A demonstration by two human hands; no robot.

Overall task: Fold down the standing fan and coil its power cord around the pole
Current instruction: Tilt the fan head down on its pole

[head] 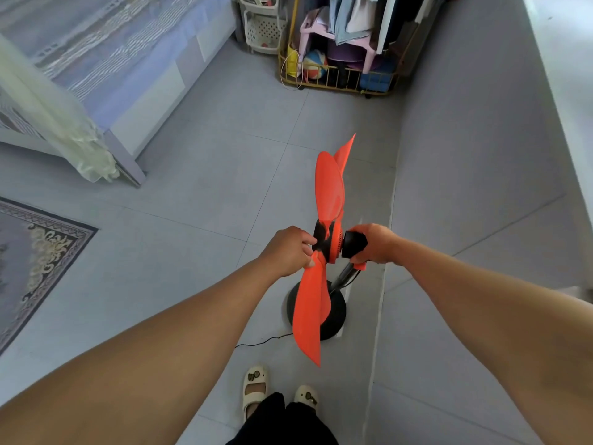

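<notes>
The standing fan has bare orange blades (329, 187) with no guard, a black and orange motor housing (353, 244), a dark pole (343, 277) and a round black base (333, 316) on the floor. My left hand (288, 250) pinches the black hub at the blades' centre from the left. My right hand (373, 244) grips the rear of the motor housing from the right. A thin black power cord (263, 341) trails loose over the tiles from the base toward the left.
A bed (106, 59) with pale netting stands at the upper left, a patterned rug (35, 252) at the left edge. A yellow wire rack (340, 69) with clothes, a ball and stools stands ahead. A grey wall (481, 155) runs along the right. My feet are below the fan.
</notes>
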